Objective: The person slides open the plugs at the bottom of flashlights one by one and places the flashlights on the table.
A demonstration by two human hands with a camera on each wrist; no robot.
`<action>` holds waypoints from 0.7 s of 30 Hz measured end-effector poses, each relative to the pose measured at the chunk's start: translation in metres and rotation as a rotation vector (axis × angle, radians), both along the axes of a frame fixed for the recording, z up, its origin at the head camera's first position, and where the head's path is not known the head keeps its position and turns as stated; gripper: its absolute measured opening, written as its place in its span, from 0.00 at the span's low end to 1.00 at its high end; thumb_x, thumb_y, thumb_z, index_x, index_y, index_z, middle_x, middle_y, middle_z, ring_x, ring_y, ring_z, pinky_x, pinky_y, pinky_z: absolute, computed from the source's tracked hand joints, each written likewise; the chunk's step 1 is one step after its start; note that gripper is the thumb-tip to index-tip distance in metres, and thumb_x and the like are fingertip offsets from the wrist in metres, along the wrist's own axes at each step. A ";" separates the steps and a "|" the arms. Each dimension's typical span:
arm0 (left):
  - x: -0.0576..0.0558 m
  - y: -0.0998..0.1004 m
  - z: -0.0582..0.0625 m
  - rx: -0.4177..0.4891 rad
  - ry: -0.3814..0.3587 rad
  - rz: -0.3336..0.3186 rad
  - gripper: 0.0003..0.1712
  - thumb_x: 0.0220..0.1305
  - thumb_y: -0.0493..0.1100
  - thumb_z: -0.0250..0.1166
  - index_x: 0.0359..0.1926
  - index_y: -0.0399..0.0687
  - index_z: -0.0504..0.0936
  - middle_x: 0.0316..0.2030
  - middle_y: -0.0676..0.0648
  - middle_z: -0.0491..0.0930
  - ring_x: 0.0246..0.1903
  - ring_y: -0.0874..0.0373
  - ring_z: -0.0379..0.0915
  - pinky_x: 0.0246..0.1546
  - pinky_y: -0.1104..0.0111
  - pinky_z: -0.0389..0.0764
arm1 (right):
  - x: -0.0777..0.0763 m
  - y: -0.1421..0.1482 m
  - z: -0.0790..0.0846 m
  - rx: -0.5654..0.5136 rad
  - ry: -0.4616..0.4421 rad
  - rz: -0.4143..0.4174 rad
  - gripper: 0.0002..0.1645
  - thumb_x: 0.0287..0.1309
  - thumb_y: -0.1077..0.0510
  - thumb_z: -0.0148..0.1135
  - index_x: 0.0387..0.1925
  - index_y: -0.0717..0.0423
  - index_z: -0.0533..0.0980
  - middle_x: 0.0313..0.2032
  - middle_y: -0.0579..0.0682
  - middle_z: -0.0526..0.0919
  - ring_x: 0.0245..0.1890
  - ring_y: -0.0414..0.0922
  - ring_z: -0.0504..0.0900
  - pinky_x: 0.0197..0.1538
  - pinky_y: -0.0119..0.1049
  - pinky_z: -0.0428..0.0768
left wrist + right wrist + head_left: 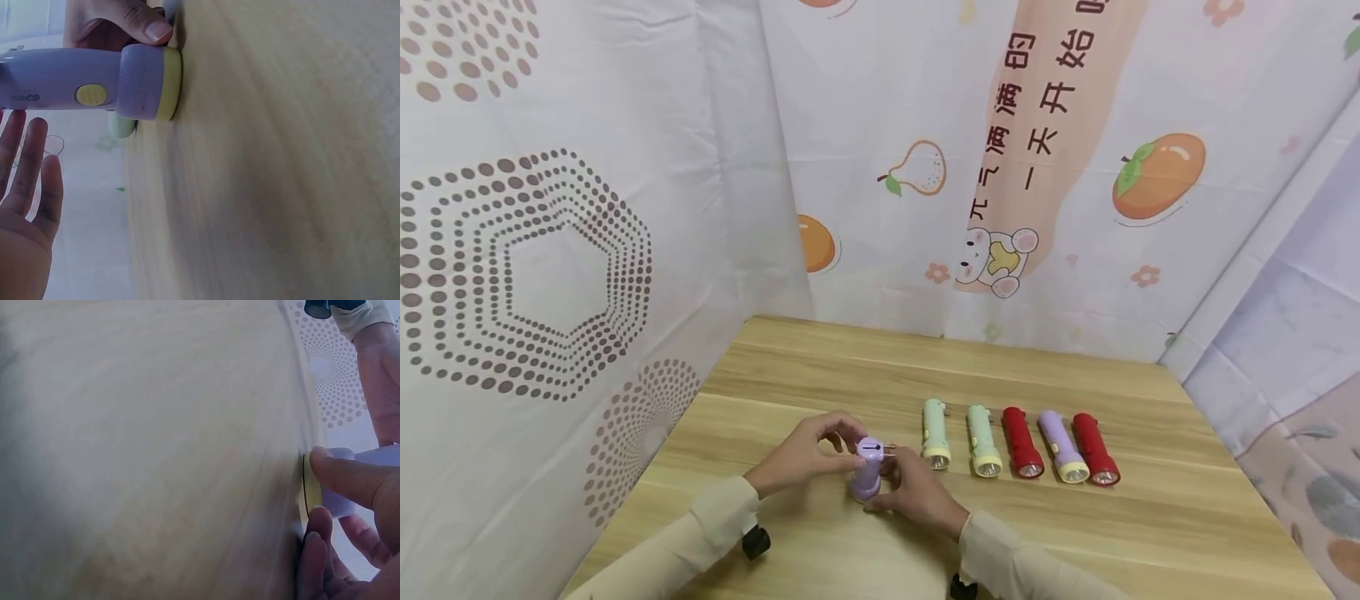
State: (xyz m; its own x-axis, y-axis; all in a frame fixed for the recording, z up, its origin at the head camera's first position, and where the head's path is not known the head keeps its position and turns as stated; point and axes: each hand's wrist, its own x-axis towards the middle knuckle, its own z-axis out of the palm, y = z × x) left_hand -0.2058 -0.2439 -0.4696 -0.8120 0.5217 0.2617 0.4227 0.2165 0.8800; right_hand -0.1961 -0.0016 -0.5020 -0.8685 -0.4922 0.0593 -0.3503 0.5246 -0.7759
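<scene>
A purple flashlight (867, 477) is held upright, its yellow-rimmed head down at the tabletop and its tail with metal prongs up. My left hand (815, 452) pinches the tail end between thumb and finger. In the left wrist view its other fingers (28, 169) stretch out apart from the barrel, beside the yellow switch (91, 94). Lower down, my right hand (917, 492) grips the head from the right. The right wrist view shows the right thumb (350, 478) on the yellow rim (312, 487), with fingers below it. The lens faces down and is hidden.
To the right lies a row of flashlights: two green ones (936, 433) (983, 440), a red one (1022, 442), a purple one (1062, 446) and another red one (1095, 448). Their heads point toward me. Printed curtains (880, 275) hang behind and beside the wooden table (820, 375).
</scene>
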 end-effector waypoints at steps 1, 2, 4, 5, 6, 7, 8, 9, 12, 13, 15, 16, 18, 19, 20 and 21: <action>0.001 0.000 -0.001 0.002 0.008 -0.001 0.18 0.62 0.50 0.77 0.52 0.62 0.83 0.46 0.56 0.84 0.43 0.50 0.78 0.46 0.54 0.79 | 0.000 0.000 -0.001 0.005 0.001 -0.002 0.30 0.40 0.53 0.87 0.45 0.52 0.80 0.38 0.44 0.80 0.38 0.44 0.77 0.41 0.34 0.75; 0.002 0.001 -0.001 0.001 0.019 -0.001 0.19 0.61 0.50 0.77 0.52 0.63 0.83 0.46 0.57 0.84 0.44 0.50 0.78 0.46 0.55 0.79 | 0.000 0.000 -0.002 0.010 0.004 -0.004 0.29 0.40 0.52 0.87 0.44 0.52 0.80 0.38 0.43 0.80 0.38 0.43 0.77 0.40 0.33 0.75; 0.003 0.002 -0.002 0.002 0.036 0.000 0.19 0.61 0.49 0.77 0.53 0.63 0.83 0.47 0.57 0.84 0.44 0.49 0.78 0.46 0.55 0.79 | 0.000 -0.001 -0.003 0.011 0.013 -0.001 0.28 0.41 0.51 0.86 0.44 0.51 0.80 0.37 0.42 0.80 0.37 0.42 0.77 0.40 0.33 0.76; 0.004 0.003 -0.003 0.000 0.043 0.005 0.19 0.61 0.50 0.77 0.53 0.63 0.83 0.47 0.58 0.84 0.44 0.50 0.78 0.46 0.55 0.79 | 0.001 -0.001 -0.003 0.009 0.014 0.000 0.28 0.41 0.51 0.86 0.44 0.51 0.80 0.37 0.42 0.80 0.37 0.42 0.77 0.40 0.33 0.76; 0.004 0.003 -0.003 0.000 0.052 0.014 0.19 0.61 0.50 0.77 0.53 0.64 0.83 0.47 0.58 0.84 0.44 0.51 0.78 0.47 0.54 0.79 | 0.001 -0.001 -0.003 0.006 0.014 0.003 0.28 0.42 0.52 0.86 0.44 0.50 0.80 0.37 0.42 0.80 0.37 0.42 0.77 0.40 0.33 0.76; 0.004 0.004 -0.004 -0.004 0.061 0.025 0.19 0.62 0.51 0.77 0.53 0.64 0.83 0.47 0.59 0.84 0.45 0.52 0.79 0.47 0.53 0.79 | 0.001 -0.001 -0.003 0.003 0.015 0.007 0.28 0.42 0.52 0.86 0.45 0.51 0.81 0.37 0.41 0.80 0.36 0.42 0.77 0.40 0.32 0.76; 0.005 0.005 -0.004 -0.007 0.071 0.037 0.19 0.62 0.52 0.76 0.53 0.65 0.83 0.47 0.59 0.84 0.45 0.54 0.79 0.48 0.53 0.79 | 0.001 -0.001 -0.003 -0.001 0.011 0.009 0.28 0.43 0.52 0.86 0.45 0.51 0.80 0.37 0.42 0.80 0.36 0.42 0.77 0.39 0.32 0.76; 0.005 0.005 -0.004 -0.008 0.077 0.052 0.19 0.62 0.52 0.76 0.53 0.65 0.83 0.47 0.60 0.84 0.45 0.55 0.79 0.48 0.51 0.79 | 0.001 -0.001 -0.003 -0.002 0.008 0.011 0.28 0.43 0.52 0.85 0.45 0.52 0.80 0.37 0.42 0.80 0.36 0.41 0.77 0.39 0.32 0.76; 0.003 0.008 -0.006 -0.006 0.089 0.108 0.18 0.63 0.54 0.75 0.53 0.64 0.84 0.45 0.60 0.85 0.44 0.58 0.79 0.49 0.48 0.78 | 0.000 -0.001 -0.002 -0.001 0.004 0.012 0.29 0.44 0.53 0.85 0.47 0.53 0.79 0.38 0.42 0.79 0.37 0.41 0.77 0.40 0.32 0.76; 0.002 0.009 -0.006 -0.004 0.083 0.129 0.18 0.63 0.54 0.75 0.53 0.64 0.84 0.45 0.60 0.85 0.44 0.58 0.79 0.49 0.48 0.78 | 0.001 -0.001 -0.002 -0.003 0.007 0.013 0.29 0.44 0.53 0.85 0.47 0.54 0.79 0.38 0.42 0.80 0.37 0.41 0.77 0.40 0.33 0.76; 0.000 0.011 -0.007 0.001 0.064 0.170 0.17 0.64 0.53 0.74 0.53 0.62 0.84 0.44 0.60 0.85 0.44 0.58 0.79 0.48 0.48 0.78 | 0.001 -0.001 -0.002 -0.007 0.008 0.009 0.31 0.44 0.54 0.85 0.48 0.54 0.79 0.38 0.43 0.81 0.38 0.42 0.77 0.41 0.33 0.76; -0.002 0.012 -0.008 0.004 0.053 0.192 0.17 0.64 0.53 0.74 0.53 0.61 0.84 0.43 0.60 0.86 0.43 0.58 0.79 0.48 0.49 0.78 | 0.002 -0.001 -0.002 -0.013 0.004 0.007 0.31 0.44 0.54 0.85 0.49 0.54 0.78 0.39 0.43 0.82 0.38 0.42 0.78 0.41 0.33 0.76; -0.005 0.014 -0.007 0.005 0.030 0.236 0.17 0.64 0.53 0.74 0.52 0.59 0.84 0.42 0.58 0.86 0.43 0.57 0.79 0.47 0.52 0.79 | 0.004 -0.001 -0.001 -0.023 -0.004 -0.001 0.31 0.45 0.55 0.85 0.49 0.55 0.77 0.38 0.44 0.83 0.38 0.42 0.79 0.41 0.33 0.76; -0.008 0.015 -0.007 0.006 0.017 0.257 0.17 0.65 0.53 0.74 0.52 0.58 0.84 0.41 0.58 0.86 0.42 0.57 0.79 0.47 0.54 0.79 | 0.004 -0.001 0.000 -0.027 -0.008 -0.006 0.32 0.45 0.56 0.85 0.50 0.55 0.77 0.38 0.44 0.84 0.37 0.42 0.80 0.40 0.33 0.76; -0.010 0.016 -0.007 0.008 0.005 0.276 0.17 0.65 0.53 0.74 0.52 0.56 0.85 0.41 0.57 0.85 0.42 0.57 0.80 0.46 0.56 0.80 | 0.005 -0.001 0.001 -0.032 -0.015 -0.011 0.32 0.45 0.56 0.84 0.50 0.56 0.77 0.38 0.45 0.85 0.37 0.43 0.80 0.41 0.33 0.77; -0.012 0.017 -0.007 0.010 -0.010 0.299 0.18 0.64 0.53 0.74 0.52 0.55 0.85 0.41 0.56 0.85 0.41 0.57 0.80 0.45 0.58 0.80 | 0.006 -0.001 0.002 -0.036 -0.017 -0.014 0.32 0.45 0.57 0.84 0.50 0.56 0.77 0.38 0.45 0.85 0.37 0.43 0.81 0.40 0.33 0.77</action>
